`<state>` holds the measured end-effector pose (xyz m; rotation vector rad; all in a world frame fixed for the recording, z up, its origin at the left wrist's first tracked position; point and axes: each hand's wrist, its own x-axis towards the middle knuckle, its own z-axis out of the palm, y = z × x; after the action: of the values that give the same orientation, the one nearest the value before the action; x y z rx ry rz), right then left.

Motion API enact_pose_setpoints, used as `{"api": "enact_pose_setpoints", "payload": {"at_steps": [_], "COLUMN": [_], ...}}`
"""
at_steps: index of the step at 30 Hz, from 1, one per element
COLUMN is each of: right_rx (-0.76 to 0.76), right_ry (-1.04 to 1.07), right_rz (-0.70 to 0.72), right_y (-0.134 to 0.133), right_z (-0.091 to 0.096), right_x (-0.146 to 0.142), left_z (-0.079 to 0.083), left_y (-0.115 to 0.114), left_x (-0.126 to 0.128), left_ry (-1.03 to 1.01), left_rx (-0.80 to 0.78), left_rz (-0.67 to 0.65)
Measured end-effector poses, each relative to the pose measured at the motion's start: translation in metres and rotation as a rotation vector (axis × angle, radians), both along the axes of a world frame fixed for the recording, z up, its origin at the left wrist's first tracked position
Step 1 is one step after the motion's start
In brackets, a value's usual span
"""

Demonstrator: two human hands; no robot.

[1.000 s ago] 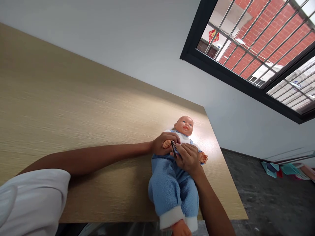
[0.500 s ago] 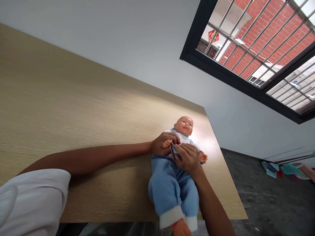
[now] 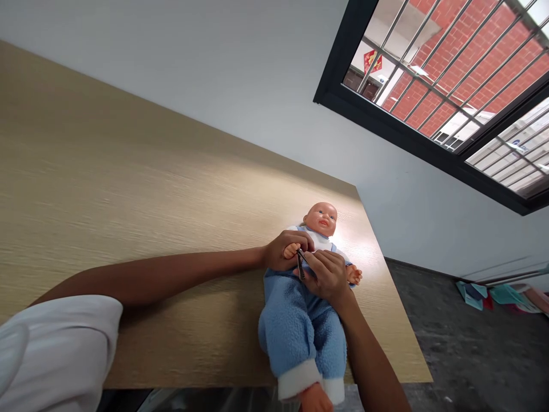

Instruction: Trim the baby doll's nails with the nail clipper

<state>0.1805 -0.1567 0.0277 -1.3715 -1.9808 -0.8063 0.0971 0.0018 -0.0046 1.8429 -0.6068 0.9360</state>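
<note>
A baby doll [image 3: 285, 320] in blue fleece trousers and a white-and-blue top lies on its back, head away from me, feet over the table's near edge. My left hand [image 3: 281, 250] is closed around the doll's arm on the left, whose small hand [image 3: 291, 250] pokes out from my grip. In my right hand [image 3: 328, 274] is a metal nail clipper [image 3: 301, 266], pinched between thumb and fingers. Its jaws are at the doll's fingertips; whether they touch is too small to tell. The doll's other hand [image 3: 354, 274] lies free beside my right wrist.
The pale wooden table [image 3: 150, 189] runs along a grey-white wall [image 3: 214, 68]. Its right edge drops to a dark floor [image 3: 463, 343]. A barred window [image 3: 429, 74] is at upper right. Folded coloured items [image 3: 506, 294], possibly dustpans, sit near the wall on the right.
The nail clipper has tilted slightly, its lower end shifting a little left in my right hand. My left hand and the doll stay where they were.
</note>
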Motion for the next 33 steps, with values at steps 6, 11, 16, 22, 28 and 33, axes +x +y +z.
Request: {"api": "enact_pose_setpoints", "payload": {"at_steps": [6, 11, 16, 22, 28, 33], "right_rx": [0.048, 0.117, 0.026, 0.016, 0.043, 0.056], "right_ry": [0.024, 0.034, 0.008, 0.004, 0.017, 0.027], "right_rz": [0.011, 0.059, 0.028, 0.055, 0.068, 0.087], "right_y": [0.0009, 0.0007, 0.0005, 0.0001, 0.0016, 0.0015], "right_z": [-0.0009, -0.0011, 0.0006, 0.0, -0.0021, -0.0011], "right_x": [-0.0009, -0.0006, -0.0001, 0.0007, 0.0019, 0.0006], "left_z": [-0.0033, -0.0046, -0.0028, -0.0014, -0.0013, -0.0031], "left_y": [0.0004, 0.0008, 0.0012, 0.0009, 0.0013, 0.0016], "left_x": [0.0011, 0.0017, 0.0017, 0.0006, 0.0009, 0.0009], "left_ry": [0.003, 0.002, -0.01, 0.008, -0.013, -0.006], "left_rx": [-0.002, -0.001, 0.009, 0.022, 0.037, 0.027], "left_rz": [0.007, 0.01, 0.008, 0.023, 0.013, 0.0]}}
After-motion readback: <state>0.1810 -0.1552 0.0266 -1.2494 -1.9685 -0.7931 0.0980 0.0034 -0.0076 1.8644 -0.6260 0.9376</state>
